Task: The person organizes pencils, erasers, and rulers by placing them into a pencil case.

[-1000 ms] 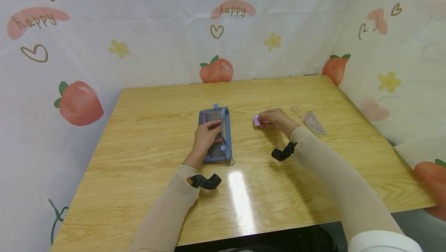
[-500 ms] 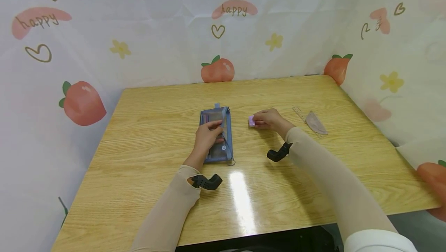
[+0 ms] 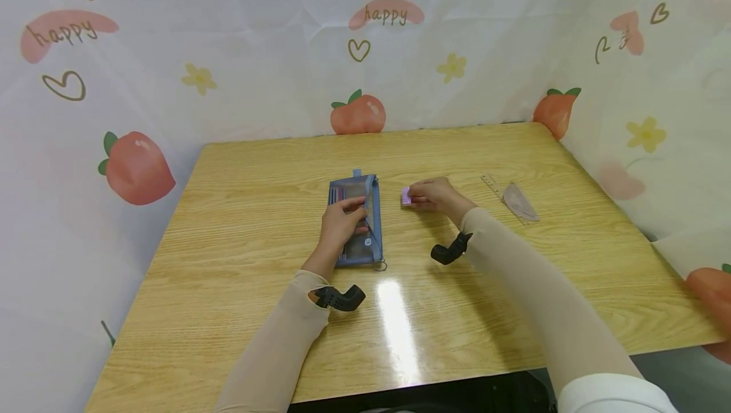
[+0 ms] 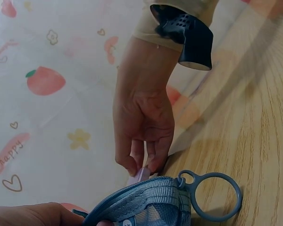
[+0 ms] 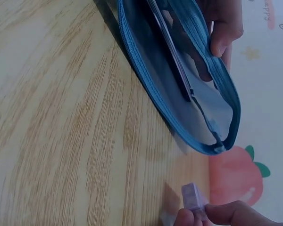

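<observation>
A blue mesh pencil case (image 3: pixel 358 255) lies on the table with its zipped mouth gaping towards the right. My left hand (image 3: pixel 338 226) rests over it and pinches the upper edge of the mouth, lifting that edge away from the lower one. Inside the mouth, the right wrist view shows a long thin pen-like stick (image 5: pixel 167 40). Between thumb and fingers my right hand (image 3: pixel 438 196) pinches a small purple eraser (image 5: pixel 192 197). The eraser is a short way right of the pencil case, level with its upper half, close over the table.
To the right of my right hand lie a clear ruler (image 3: pixel 490 183) and a clear protractor (image 3: pixel 518 202), overlapping. A metal-looking ring (image 3: pixel 381 266) hangs from the case's near corner. White patterned cloth (image 3: pixel 274 83) walls the table's back and sides.
My right hand has moved left with the eraser, nearer to the mouth of the pencil case. The left hand keeps its hold on the case's edge.
</observation>
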{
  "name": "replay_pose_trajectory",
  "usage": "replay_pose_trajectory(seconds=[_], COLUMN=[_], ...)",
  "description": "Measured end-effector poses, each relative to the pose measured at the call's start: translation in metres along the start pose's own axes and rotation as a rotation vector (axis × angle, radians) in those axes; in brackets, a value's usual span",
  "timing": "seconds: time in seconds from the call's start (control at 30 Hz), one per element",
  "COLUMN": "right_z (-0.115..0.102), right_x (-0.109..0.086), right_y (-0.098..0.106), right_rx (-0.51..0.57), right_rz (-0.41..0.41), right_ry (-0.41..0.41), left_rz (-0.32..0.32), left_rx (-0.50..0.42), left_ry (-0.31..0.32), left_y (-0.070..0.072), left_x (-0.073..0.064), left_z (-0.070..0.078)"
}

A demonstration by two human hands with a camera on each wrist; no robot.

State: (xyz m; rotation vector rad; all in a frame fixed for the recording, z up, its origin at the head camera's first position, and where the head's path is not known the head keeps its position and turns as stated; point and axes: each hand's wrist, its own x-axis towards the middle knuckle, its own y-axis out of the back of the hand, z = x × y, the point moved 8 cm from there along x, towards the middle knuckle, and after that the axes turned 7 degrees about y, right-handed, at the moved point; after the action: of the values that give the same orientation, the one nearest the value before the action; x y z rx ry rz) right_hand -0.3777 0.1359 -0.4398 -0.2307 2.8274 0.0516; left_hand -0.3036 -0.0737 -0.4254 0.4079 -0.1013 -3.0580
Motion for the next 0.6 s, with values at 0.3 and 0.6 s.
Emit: replay_pose_trajectory(seconds=[0.3,0.6], right_z=[-0.01,-0.008], right_x=[-0.009,-0.006], right_y=[-0.016,-0.025], right_rx=[0.031,0.03], right_rz=[0.023,0.01], right_ry=[-0.049,-0.045], left_rz=[0.0,-0.005], left_rx=[0.0,-0.008], left_ry=[0.002,-0.005], left_y=[0.0,0.0], left_x=[0.0,0.001], left_z=[-0.001,-0.001])
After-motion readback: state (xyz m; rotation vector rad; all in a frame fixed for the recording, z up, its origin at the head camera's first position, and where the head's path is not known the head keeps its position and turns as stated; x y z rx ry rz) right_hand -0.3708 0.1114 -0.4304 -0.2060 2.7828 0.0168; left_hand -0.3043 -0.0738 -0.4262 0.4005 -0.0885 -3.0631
